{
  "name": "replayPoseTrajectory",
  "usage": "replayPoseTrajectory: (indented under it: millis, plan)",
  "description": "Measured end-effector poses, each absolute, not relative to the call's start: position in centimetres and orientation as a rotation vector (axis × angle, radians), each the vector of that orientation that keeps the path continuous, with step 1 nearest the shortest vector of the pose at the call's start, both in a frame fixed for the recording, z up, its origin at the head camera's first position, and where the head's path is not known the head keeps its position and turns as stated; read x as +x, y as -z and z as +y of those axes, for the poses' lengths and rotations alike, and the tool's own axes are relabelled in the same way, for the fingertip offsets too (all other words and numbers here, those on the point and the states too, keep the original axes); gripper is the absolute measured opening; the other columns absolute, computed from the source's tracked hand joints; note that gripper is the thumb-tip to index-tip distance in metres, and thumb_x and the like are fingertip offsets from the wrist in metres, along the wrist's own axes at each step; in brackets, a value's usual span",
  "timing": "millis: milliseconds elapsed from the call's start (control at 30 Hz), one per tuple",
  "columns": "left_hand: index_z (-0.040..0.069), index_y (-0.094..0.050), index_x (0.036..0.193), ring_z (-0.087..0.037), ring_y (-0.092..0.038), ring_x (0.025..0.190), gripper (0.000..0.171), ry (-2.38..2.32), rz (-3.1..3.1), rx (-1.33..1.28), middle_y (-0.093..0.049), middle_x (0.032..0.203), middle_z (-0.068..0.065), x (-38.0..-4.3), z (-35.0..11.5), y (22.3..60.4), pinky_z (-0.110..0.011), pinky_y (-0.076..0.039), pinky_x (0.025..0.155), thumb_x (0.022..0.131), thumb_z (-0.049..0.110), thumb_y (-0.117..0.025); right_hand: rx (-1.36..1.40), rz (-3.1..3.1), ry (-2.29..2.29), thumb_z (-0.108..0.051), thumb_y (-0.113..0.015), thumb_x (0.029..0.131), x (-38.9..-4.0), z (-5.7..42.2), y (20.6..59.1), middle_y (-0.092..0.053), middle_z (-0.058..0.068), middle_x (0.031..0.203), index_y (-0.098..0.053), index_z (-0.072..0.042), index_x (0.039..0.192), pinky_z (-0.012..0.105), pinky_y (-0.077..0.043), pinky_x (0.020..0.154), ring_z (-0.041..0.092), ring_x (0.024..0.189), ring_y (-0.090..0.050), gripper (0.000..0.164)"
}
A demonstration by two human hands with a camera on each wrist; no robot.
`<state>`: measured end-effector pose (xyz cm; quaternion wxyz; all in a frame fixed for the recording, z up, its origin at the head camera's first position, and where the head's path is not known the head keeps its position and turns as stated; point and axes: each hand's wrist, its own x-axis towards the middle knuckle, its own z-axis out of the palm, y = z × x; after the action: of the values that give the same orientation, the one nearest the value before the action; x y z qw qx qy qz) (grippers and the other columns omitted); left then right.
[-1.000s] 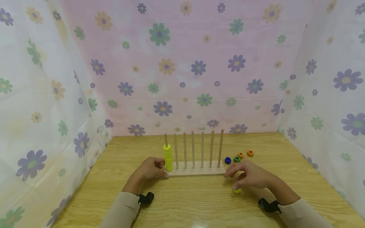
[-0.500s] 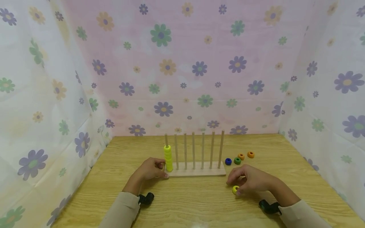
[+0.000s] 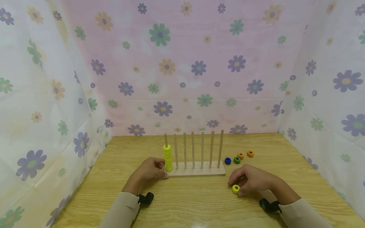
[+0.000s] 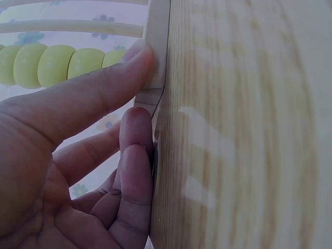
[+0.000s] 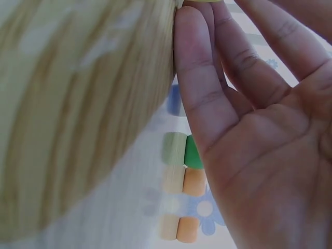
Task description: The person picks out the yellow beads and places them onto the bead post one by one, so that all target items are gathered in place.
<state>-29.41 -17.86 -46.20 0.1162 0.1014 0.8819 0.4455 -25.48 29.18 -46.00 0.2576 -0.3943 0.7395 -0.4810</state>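
A wooden peg rack (image 3: 196, 172) has a row of upright pegs on a flat base. Its leftmost peg carries a stack of yellow beads (image 3: 167, 158). My left hand (image 3: 151, 169) grips the base's left end; in the left wrist view the thumb (image 4: 111, 83) presses on the base beside the stack. At the right, a single yellow bead (image 3: 235, 189) lies on the table, its hole showing. My right hand (image 3: 252, 180) hovers low around it with loosely bent fingers, thumb tip right at the bead's side. Only the bead's edge (image 5: 205, 1) shows in the right wrist view.
Beyond my right hand lie a blue bead (image 3: 227, 161), a green bead (image 3: 237, 160) and two orange beads (image 3: 250, 154) on the wooden table (image 3: 194, 202). Flower-print cloth (image 3: 182, 95) encloses the back and sides.
The lone yellow bead, partly covered by my right thumb before, now shows fully with its hole turned up. My right fingers have drawn slightly away from the rack. The left hand keeps its grip.
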Motion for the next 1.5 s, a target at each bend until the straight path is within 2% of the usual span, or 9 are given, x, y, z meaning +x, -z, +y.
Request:
replayPoseTrajectory:
  millis: [233, 633, 1067, 1300, 1500]
  plan:
    - [0.012, -0.069, 0.137, -0.021, -0.051, 0.087, 0.068, -1.302, 2.58, 0.3, -0.061, 0.099, -0.008, -29.4, -17.8, 46.1, -0.032, -0.043, 0.069, 0.075, 0.018, -0.095, -1.057, 2.061, 1.272, -0.003, -0.081, 0.087, -25.5, 29.3, 46.0, -0.071, 0.021, 0.116, -0.075, 0.0, 0.118, 0.036, -0.061, 0.083, 0.025, 0.1, -0.073, 0.031]
    - [0.012, -0.07, 0.136, -0.021, -0.051, 0.086, 0.069, -1.287, 2.609, 0.297, -0.062, 0.099, -0.006, -29.8, -18.0, 46.1, -0.031, -0.044, 0.069, 0.073, 0.02, -0.096, -1.016, 2.155, 1.234, -0.01, -0.083, 0.087, -25.3, 28.9, 45.2, -0.074, 0.016, 0.114, -0.078, -0.005, 0.115, 0.035, -0.062, 0.08, 0.024, 0.097, -0.074, 0.029]
    - [0.013, -0.07, 0.136, -0.021, -0.051, 0.087, 0.068, -1.295, 2.606, 0.27, -0.062, 0.1, -0.007, -29.6, -18.1, 46.0, -0.032, -0.044, 0.069, 0.073, 0.018, -0.096, -1.011, 2.228, 1.233, -0.014, -0.082, 0.089, -25.1, 28.1, 42.8, -0.07, 0.018, 0.122, -0.077, -0.002, 0.119, 0.037, -0.061, 0.083, 0.02, 0.104, -0.072, 0.033]
    - [0.01, -0.069, 0.137, -0.021, -0.051, 0.084, 0.068, -1.294, 2.598, 0.314, -0.062, 0.098, -0.007, -29.6, -18.1, 46.2, -0.032, -0.043, 0.067, 0.074, 0.018, -0.095, -1.06, 2.266, 1.223, -0.015, -0.082, 0.09, -25.1, 27.6, 41.4, -0.069, 0.016, 0.123, -0.079, -0.015, 0.118, 0.037, -0.061, 0.083, 0.019, 0.104, -0.072, 0.028]
    - [0.01, -0.069, 0.137, -0.02, -0.051, 0.085, 0.068, -1.274, 2.614, 0.323, -0.063, 0.098, -0.006, -29.7, -18.1, 46.3, -0.031, -0.043, 0.068, 0.074, 0.019, -0.095, -1.12, 2.304, 1.227, -0.017, -0.082, 0.09, -25.4, 26.9, 40.1, -0.071, 0.013, 0.121, -0.079, -0.017, 0.117, 0.038, -0.061, 0.083, 0.016, 0.107, -0.07, 0.027]
